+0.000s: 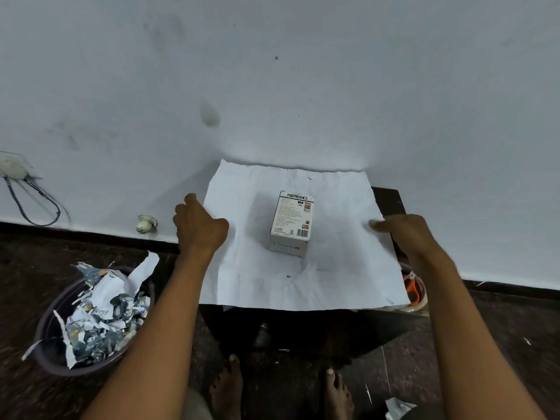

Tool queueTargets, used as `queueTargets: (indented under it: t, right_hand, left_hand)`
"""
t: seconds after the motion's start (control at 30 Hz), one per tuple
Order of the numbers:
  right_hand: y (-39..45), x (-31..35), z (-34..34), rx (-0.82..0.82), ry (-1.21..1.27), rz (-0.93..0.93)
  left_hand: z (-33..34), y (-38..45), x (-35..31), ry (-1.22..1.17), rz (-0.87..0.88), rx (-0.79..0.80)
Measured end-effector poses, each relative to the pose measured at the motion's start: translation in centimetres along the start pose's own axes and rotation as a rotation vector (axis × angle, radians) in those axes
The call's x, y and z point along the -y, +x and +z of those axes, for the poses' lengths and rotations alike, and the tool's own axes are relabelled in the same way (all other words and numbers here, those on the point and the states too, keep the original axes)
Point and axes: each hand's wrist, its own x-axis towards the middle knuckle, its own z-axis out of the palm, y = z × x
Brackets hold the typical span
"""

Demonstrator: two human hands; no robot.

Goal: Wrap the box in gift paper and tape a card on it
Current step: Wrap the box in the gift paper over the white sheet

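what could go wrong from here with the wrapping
1. The gift paper overhangs the small dark table in front and at the sides, so pulling one edge could slide paper and box off.
2. The paper is already creased; the left hand and right hand tugging its edges may tear it.

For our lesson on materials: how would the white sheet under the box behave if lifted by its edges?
The paper would probably flop and sag, since it is thin and already creased. The box sits on it, so lifting both edges would likely tip or slide the box.
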Motion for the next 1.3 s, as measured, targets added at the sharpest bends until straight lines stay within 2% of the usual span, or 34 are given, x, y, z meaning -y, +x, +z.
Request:
queueTargets:
  t: [0.1, 0.17, 0.27, 0.4, 0.5, 0.57, 0.63, 0.7, 1.03, 1.3]
  right_hand:
    - [-0.2, -0.6, 0.3, -0.104, -0.202, -0.152]
    - [-0.1, -0.7, 0.4, -0.172, -0.273, -0.239]
    - [0.2, -1.0, 1.0, -0.236, -0.387, -0.311]
    - [-0.3, -1.3, 2.7, -0.286, -0.567, -0.421]
    - [-0.9, -0.9, 4.8, -0.151, -0.419, -0.562]
    - [-1.3, -0.6, 6.7, 0.041, -0.270, -0.510]
    - [-1.6, -0.6, 8.4, 0.205, -0.268, -0.483]
    - [-1.5, -1.0, 9.7, 0.296, -0.282, -0.500]
    - [0.6, -1.7, 10.6, 0.245, -0.336, -0.496]
    - [0.3, -2.3, 11.4, 0.216, -0.341, -0.500]
  left_hand:
    - [0.2, -0.5, -0.2, 0.123, 0.153, 0.016]
    - [0.8, -0.9, -0.4, 0.067, 0.276, 0.129]
    - [1.7, -1.8, -0.6, 0.028, 0.285, 0.349]
    - [2.2, -1.9, -0.6, 0.110, 0.272, 0.488]
    - [2.6, -2.0, -0.7, 0.114, 0.259, 0.541]
    - [2.9, -2.2, -0.8, 0.128, 0.258, 0.575]
    - [3.2, -2.4, -1.1, 0.191, 0.285, 0.602]
    - [3.6, -2.3, -1.2, 0.225, 0.325, 0.615]
    - [4.6, -1.7, -1.2, 0.184, 0.397, 0.541]
    - [4.8, -1.0, -1.0, 0.260, 0.440, 0.534]
